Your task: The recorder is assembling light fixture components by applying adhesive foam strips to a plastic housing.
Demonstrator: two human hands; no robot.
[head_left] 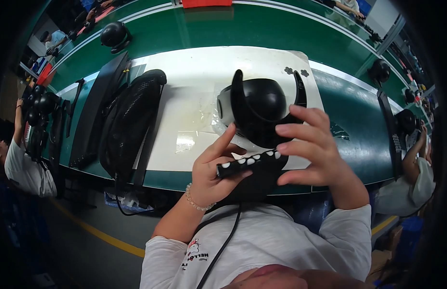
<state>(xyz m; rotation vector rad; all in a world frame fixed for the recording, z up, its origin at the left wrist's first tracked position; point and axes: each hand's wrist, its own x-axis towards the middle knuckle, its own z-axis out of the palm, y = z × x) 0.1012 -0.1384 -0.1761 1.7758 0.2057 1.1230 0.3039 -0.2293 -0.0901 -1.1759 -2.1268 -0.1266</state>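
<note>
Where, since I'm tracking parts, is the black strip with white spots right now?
In the head view, just right of and below centre, the strip sits in the left hand, below the black horned piece, its right end near the right hand.

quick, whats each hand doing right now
Left hand: closed, holding a flat black strip with rounded white spots.
Right hand: open, fingers spread, by the black curved two-pronged piece; contact can't be told.
</note>
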